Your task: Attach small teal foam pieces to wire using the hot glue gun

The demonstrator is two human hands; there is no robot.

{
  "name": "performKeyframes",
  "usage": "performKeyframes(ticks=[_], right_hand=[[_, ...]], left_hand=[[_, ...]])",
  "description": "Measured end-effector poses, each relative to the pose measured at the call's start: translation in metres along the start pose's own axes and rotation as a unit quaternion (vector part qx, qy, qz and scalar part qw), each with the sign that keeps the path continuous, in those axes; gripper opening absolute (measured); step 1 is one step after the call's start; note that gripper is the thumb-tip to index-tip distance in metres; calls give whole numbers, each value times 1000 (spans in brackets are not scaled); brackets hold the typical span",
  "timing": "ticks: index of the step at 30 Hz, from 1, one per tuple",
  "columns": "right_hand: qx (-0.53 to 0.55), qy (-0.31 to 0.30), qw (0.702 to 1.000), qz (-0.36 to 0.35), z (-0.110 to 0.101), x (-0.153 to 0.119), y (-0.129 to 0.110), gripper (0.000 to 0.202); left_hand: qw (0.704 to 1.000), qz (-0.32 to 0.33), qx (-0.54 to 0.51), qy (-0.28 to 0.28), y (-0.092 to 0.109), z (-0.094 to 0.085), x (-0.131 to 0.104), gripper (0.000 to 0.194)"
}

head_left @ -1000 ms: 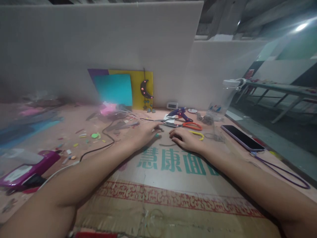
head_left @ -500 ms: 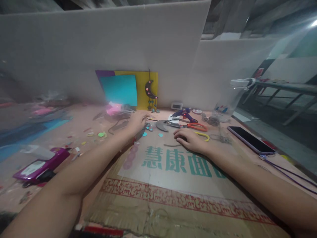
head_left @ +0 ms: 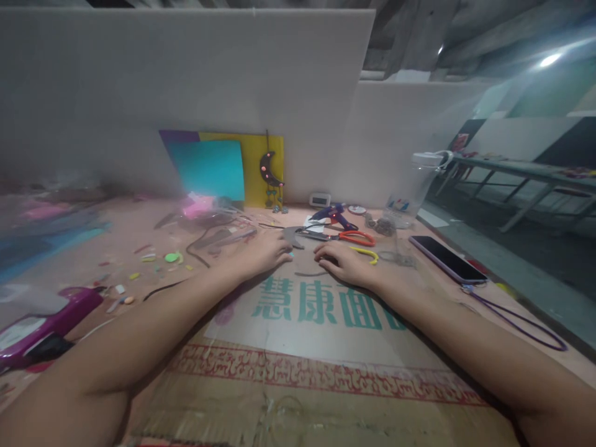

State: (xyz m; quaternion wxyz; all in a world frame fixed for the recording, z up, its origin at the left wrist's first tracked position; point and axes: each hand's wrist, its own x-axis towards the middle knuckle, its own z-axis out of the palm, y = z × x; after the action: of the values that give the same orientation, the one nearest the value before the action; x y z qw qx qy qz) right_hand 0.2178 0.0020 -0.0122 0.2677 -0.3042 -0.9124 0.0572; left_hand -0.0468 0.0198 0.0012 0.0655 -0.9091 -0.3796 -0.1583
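Observation:
My left hand [head_left: 266, 253] is low over the cardboard, palm down, with its fingers curled together. A small blue flower-shaped piece [head_left: 291, 255] peeks out at its fingertips; whatever lies under the fingers is hidden. My right hand [head_left: 342, 263] rests on the cardboard sheet [head_left: 298, 338], fingers loosely bent and thumb apart, with nothing seen in it. A thin grey strip [head_left: 310, 274] lies just left of its thumb. Beyond the hands are orange-handled pliers [head_left: 356, 237] and a dark blue glue gun [head_left: 333, 215]. Beside the right hand shows a yellow handle [head_left: 367, 253].
A moon-shaped ornament [head_left: 269, 169] hangs before a yellow board [head_left: 218, 139] with a blue sheet [head_left: 207, 167]. At right are a clear jug [head_left: 410, 189] and a phone [head_left: 447, 259]. At left lie a purple tool [head_left: 56, 323] and scattered scraps [head_left: 171, 257].
My left hand has come nearer and closer to my right hand, now covering most of the blue pieces. My right hand stays on the cardboard. The view has turned slightly right.

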Motion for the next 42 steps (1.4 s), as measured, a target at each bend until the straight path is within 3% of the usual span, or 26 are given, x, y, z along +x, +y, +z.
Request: performKeyframes(ticks=[10,15,20,32,38,42], right_hand=[[3,-2,1000,5,0,0,1,12],[3,-3,1000,4,-1,0,0,13],[4,-5,1000,3,-2,0,-2,13],[5,2,1000,-4,0,1,0,14],[3,-2,1000,-1,-1,0,1,14],[4,-2,1000,-3,-1,0,1,14]], left_hand=[[999,-18,-24,13,0,4,2,18],[999,-12,-48,9,-3,-2,1,28],[997,-7,-70,-18,-5,-5,0,25],[995,-34,-89,-8,2,-6,-2,17],[992,-41,-118,-22,-4,-9,2,27],[991,-60,-117,-2,-7,-12,3,25]])
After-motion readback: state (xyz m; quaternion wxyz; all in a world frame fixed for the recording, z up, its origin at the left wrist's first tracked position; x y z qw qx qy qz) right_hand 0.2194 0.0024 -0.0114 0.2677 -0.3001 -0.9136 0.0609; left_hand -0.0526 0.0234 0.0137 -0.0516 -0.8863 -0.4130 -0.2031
